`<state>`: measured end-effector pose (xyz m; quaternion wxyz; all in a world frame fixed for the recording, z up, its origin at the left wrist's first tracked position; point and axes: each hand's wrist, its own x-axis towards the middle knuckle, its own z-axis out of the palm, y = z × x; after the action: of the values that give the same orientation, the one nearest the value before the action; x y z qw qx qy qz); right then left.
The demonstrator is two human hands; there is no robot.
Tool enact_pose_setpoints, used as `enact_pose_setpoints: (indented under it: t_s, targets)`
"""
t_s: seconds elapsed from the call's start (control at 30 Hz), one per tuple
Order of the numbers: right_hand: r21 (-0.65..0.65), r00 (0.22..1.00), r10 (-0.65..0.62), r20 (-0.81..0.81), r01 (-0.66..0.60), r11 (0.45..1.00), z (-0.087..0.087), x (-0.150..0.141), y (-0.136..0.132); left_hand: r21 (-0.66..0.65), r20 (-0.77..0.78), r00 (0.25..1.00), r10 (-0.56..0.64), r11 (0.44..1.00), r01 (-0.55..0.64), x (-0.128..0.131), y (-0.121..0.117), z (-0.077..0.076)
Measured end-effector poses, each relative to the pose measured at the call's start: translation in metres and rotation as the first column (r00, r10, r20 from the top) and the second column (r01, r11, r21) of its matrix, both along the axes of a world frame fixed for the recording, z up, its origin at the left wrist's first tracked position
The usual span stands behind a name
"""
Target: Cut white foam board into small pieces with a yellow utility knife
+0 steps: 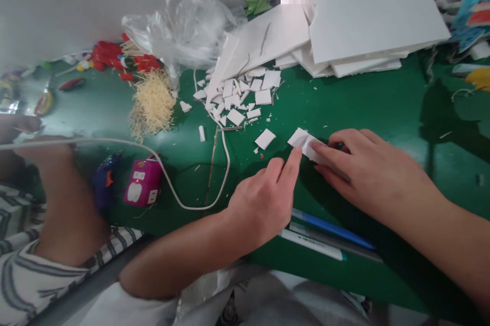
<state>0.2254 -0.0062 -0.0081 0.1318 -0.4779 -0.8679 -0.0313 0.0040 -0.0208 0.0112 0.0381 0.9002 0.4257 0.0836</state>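
A small white foam-like strip (297, 137) rests at the green table's surface, with a raised edge across its middle. My right hand (354, 155) grips its right end between thumb and fingers. From the left, my left hand (266, 196) meets the strip with its index finger stretched and the other fingers curled. Its thumb is hidden. Just left of the strip lies a loose white square (265, 139). Below the hands are a blue pen-like tool (333, 229) and a white marker (314, 245).
White offcuts (233, 101) lie in a heap beneath stacked white sheets (375, 15). A clear plastic bag (187, 30), yellow shreds (153, 104) and a pink power adapter (143, 182) are to the left. A white cable (179, 201) loops across. Another person's arm (61, 193) rests at far left.
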Motion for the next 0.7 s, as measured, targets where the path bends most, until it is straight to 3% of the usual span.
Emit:
enact_pose_setpoints:
  t_s: [0.43, 0.7]
  targets:
    - [0.009, 0.999, 0.025, 0.034, -0.025, 1.0, 0.0022, 0.0037, 0.0026, -0.005, -0.021, 1.0, 0.01, 1.0, -0.01, 0.0009, 0.0003, 0.0003]
    - [0.088, 0.999, 0.05, 0.02, -0.051, 0.995, 0.0005, 0.0, 0.0024, -0.036, -0.101, 0.994, 0.048, 0.998, -0.052, 0.0026, 0.0028, 0.0039]
